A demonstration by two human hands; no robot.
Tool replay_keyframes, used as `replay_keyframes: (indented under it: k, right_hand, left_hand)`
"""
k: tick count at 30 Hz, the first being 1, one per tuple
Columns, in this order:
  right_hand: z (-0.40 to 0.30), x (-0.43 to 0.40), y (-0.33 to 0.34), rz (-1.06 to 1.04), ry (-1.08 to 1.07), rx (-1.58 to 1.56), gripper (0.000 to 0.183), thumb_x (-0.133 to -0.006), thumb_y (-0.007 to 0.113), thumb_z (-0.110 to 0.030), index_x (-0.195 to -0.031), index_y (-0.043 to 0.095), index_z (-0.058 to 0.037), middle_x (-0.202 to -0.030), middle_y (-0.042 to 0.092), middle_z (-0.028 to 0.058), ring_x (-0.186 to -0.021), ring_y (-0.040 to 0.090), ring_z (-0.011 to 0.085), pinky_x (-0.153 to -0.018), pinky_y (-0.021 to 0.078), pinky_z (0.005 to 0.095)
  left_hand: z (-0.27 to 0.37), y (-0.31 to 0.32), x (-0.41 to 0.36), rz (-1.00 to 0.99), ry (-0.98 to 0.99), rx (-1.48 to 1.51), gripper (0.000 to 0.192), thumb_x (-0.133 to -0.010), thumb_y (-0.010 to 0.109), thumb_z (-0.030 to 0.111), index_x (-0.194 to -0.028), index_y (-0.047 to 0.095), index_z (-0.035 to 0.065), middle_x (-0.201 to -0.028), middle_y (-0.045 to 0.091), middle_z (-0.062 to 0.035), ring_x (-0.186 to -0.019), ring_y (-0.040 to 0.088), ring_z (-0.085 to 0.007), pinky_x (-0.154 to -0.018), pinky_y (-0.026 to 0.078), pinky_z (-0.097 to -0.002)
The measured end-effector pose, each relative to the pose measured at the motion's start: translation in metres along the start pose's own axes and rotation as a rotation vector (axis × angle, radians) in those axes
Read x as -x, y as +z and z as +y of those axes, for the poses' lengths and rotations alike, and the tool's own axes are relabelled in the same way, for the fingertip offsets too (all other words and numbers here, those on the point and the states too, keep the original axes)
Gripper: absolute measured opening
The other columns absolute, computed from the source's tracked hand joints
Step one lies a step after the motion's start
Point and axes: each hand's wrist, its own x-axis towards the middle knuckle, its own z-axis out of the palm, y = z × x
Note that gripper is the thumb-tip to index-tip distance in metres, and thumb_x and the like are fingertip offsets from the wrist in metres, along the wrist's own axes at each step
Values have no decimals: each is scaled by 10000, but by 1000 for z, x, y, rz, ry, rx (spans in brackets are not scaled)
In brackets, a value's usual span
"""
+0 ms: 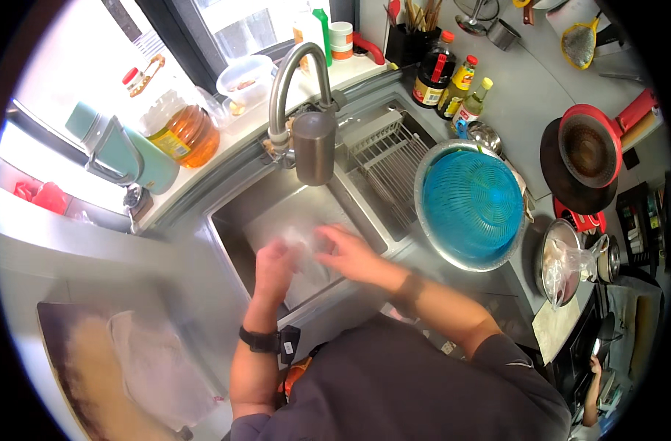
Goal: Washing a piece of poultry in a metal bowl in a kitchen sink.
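My left hand [273,270] is over the steel sink basin [233,220], its fingers curled and blurred by motion. Across from it, my right hand [346,251] has thumb and fingers apart. A whitish, see-through thing [301,238] shows between the hands, perhaps plastic film or a bag; the blur hides its edges and whether the left fingers grip it. Above the basin arches a brushed metal faucet [283,82] with a cylindrical metal piece [314,149] hanging in front. To the right, a blue plastic colander [467,204] sits in a large metal bowl [423,220] at the sink's edge.
A drying rack [385,154] sits in the second basin. Bottles [434,71] stand on the counter behind it. Along the windowsill are an oil jug [186,132] and a green flask [128,149]. A red-handled pan [589,146] is at right. Another person's arm [592,391] shows lower right.
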Motion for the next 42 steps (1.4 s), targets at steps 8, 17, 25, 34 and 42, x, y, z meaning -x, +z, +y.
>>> replay_keyframes:
  k: [8, 17, 25, 34, 42]
  right_hand:
    - [50, -10, 6, -115, 161, -179, 107, -939, 592, -74, -1010, 612, 4, -801, 624, 40, -744, 550, 106, -662, 468, 291]
    - [51, -27, 16, -328, 333, -68, 141, -888, 655, -105, -978, 645, 3, -783, 623, 9, -723, 535, 85, -643, 457, 276]
    - [77, -35, 32, -149, 479, -213, 194, -827, 701, -128, -967, 683, 6, -763, 652, 43, -694, 552, 83, -637, 471, 293]
    - [62, -47, 31, -183, 456, -29, 183, -805, 677, -115, -940, 689, 7, -760, 690, 89, -689, 617, 124, -638, 494, 316]
    - [58, -46, 37, -155, 472, -66, 166, -818, 661, -107, -934, 683, 10, -772, 692, 89, -704, 622, 121, -642, 496, 310]
  left_hand:
    - [-17, -5, -16, -112, -55, 27, 88, -932, 653, 108, -954, 650, 23, -757, 597, 33, -611, 491, -45, -534, 388, -216]
    - [-50, -30, -44, -155, 66, -37, 91, -948, 614, 85, -1034, 632, 66, -768, 541, 65, -639, 444, -31, -552, 343, -207]
    - [-66, -43, -53, 19, 280, -352, 272, -921, 622, 145, -1142, 644, -11, -1057, 670, -126, -963, 603, -187, -842, 491, -332]
    - [-61, -44, -62, -434, -253, -38, 170, -897, 695, 97, -1049, 651, 35, -897, 641, 8, -753, 580, -75, -653, 479, -232]
    - [-80, -33, -51, -243, 87, -284, 145, -826, 725, 25, -928, 622, 32, -910, 639, -12, -769, 582, -100, -657, 478, -253]
